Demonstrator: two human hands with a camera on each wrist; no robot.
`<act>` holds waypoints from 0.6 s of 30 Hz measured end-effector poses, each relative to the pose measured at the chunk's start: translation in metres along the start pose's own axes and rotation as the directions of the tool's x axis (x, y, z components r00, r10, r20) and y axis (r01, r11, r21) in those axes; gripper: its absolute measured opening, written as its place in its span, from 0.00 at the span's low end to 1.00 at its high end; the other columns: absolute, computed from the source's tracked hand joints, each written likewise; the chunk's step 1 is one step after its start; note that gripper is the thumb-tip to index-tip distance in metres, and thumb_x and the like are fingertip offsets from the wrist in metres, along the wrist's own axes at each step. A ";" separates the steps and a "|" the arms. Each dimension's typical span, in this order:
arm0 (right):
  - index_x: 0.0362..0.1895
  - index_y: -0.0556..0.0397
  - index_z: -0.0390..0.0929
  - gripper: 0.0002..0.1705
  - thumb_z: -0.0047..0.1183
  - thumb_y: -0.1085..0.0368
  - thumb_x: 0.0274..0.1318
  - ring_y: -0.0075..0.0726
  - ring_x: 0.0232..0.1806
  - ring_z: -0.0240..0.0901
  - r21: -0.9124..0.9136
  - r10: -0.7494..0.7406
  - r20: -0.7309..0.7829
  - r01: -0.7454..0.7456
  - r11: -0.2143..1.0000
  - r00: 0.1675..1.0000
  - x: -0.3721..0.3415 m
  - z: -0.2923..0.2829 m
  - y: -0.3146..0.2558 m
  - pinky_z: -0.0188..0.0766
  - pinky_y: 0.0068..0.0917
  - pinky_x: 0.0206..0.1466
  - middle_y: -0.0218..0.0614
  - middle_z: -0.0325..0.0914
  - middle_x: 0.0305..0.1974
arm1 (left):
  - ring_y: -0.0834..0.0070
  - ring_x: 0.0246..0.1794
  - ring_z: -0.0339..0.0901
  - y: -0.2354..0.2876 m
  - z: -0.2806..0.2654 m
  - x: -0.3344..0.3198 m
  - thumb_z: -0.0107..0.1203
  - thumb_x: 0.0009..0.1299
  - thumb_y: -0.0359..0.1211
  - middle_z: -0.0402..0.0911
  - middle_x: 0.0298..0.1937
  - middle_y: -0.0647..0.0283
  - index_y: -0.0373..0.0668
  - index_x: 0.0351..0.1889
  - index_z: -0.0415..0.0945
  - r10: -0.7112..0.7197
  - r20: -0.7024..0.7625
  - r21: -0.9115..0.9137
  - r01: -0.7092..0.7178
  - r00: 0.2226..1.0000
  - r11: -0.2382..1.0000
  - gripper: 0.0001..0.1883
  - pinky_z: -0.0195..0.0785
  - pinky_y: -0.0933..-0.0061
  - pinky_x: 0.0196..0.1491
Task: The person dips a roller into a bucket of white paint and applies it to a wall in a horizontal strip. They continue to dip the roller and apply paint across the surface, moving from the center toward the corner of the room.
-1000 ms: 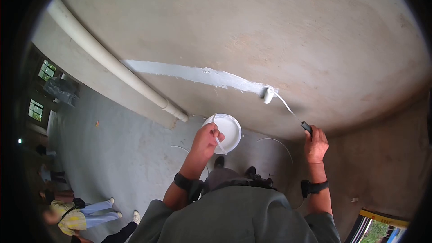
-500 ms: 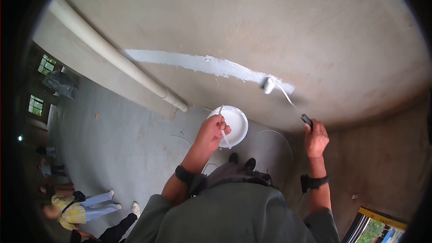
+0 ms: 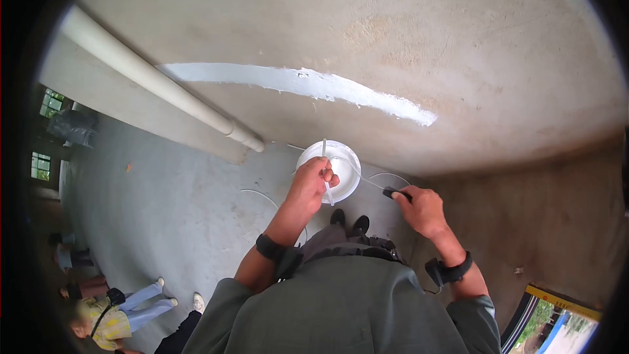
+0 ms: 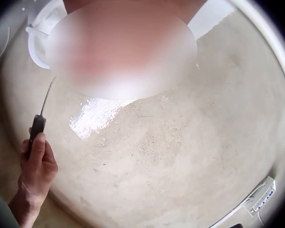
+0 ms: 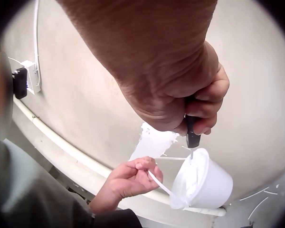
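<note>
My left hand (image 3: 309, 182) grips the thin white handle (image 3: 325, 147) of a white plastic bucket (image 5: 217, 185), which hangs below it. White paint (image 3: 346, 187) shows inside. In my right hand (image 3: 422, 212) is the black grip (image 5: 193, 137) of a paint roller, its thin metal rod (image 3: 368, 181) slanting over the bucket's rim. The roller's head (image 3: 336, 164) is down in the bucket, partly hidden by the left hand in the head view. A blurred patch covers the left hand in the left wrist view.
Above the bucket, a wet white paint stripe (image 3: 262, 77) runs across the bare grey wall (image 3: 472, 46). A thick pale pipe (image 3: 151, 78) follows the wall at left. Thin cable (image 3: 263, 195) lies on the grey floor. A person in a yellow shirt (image 3: 108, 331) is at lower left.
The right hand has brought the roller off the wall, down and left into the bucket. The stripe's right end now shows bare of the roller. The left hand still holds the bucket.
</note>
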State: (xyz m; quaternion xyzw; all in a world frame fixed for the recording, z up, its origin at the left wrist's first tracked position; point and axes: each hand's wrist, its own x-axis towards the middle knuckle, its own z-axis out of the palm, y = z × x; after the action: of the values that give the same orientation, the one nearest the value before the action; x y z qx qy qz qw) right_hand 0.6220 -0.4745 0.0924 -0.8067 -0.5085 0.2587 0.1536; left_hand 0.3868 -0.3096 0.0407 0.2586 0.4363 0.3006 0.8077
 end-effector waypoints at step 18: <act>0.44 0.50 0.81 0.12 0.65 0.64 0.57 0.55 0.37 0.80 -0.152 -0.274 -0.277 0.239 0.959 0.921 -0.022 0.022 -0.018 0.75 0.48 0.42 0.40 0.81 0.36 | 0.71 0.28 0.72 0.011 -0.023 0.010 0.50 0.78 0.35 0.70 0.23 0.67 0.43 0.32 0.74 -0.026 0.054 -0.046 0.029 0.998 0.999 0.11 0.73 0.64 0.42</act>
State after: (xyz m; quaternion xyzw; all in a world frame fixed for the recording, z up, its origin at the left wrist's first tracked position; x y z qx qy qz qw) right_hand 0.5885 -0.4862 0.0897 -0.7701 -0.5953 0.0831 0.2136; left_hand 0.3679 -0.2912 0.0316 0.2416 0.4108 0.2925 0.8291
